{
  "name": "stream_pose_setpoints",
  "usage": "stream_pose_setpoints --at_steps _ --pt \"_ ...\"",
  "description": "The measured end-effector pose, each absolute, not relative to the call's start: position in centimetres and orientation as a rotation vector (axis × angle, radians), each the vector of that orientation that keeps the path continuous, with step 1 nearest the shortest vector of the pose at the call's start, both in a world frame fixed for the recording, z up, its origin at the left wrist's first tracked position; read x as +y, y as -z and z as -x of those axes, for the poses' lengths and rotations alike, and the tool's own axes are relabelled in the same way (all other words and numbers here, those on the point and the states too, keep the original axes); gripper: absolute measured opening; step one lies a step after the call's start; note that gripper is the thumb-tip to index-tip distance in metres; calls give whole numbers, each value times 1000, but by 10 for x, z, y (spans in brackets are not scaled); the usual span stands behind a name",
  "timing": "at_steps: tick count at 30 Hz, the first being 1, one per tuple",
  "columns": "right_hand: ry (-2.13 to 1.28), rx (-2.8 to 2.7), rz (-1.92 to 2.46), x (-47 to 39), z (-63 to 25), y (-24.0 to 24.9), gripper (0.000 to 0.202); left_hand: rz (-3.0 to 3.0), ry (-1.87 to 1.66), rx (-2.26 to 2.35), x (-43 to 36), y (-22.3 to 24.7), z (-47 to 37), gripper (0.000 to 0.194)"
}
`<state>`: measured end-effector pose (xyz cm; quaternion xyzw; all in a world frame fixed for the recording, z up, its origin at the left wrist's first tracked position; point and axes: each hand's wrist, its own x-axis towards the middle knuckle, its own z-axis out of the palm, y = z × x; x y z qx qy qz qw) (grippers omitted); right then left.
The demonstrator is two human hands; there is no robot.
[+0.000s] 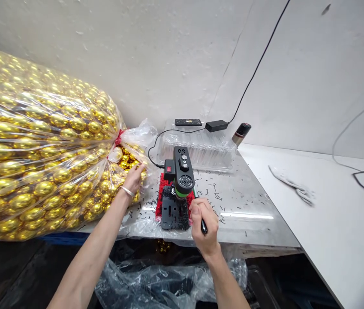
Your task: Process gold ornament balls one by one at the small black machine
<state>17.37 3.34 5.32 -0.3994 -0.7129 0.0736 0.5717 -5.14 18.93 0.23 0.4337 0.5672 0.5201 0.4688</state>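
Note:
My left hand [133, 178] reaches to the torn opening of a clear plastic bag, its fingers against small gold balls [125, 159]; what they hold, if anything, is hidden. The large bag of gold balls [40, 159] fills the left side, gathered with a red tie [119, 136]. My right hand [205, 223] is wrapped round a black handle [204, 227] beside a small black machine [184, 171]. That machine stands on a black slotted base plate [171, 214] over a red mat [163, 189], with black bits scattered about.
Behind the machine lies a stack of clear plastic trays [197, 150], with a black adapter [217, 125] and its cord above. A dark-capped can [242, 132] leans by the wall. White-grey cords [294, 185] lie on the white table at right. Crumpled plastic [156, 285] hangs below the front edge.

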Motion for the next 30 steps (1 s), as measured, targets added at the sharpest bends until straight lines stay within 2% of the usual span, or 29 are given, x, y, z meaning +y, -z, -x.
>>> stream_pose_setpoints --at_steps 5,11,19,22,27,30 --pt "-167 -1695 910 34 -175 -54 24 -739 -1432 1183 179 -30 66 31" --pt "-172 -1698 903 35 -177 -50 21 -286 -1530 815 164 -45 61 22" --pt "-162 -1687 890 35 -176 -47 22 174 -1477 488 97 -69 50 39" --pt "-175 -1670 891 35 -176 -45 23 353 -1455 509 57 -63 35 40" --pt "-176 -1669 906 34 -177 -42 24 327 -1225 703 19 -31 8 22" --pt "-164 -1679 918 34 -177 -43 22 250 -1107 724 14 -12 3 26"
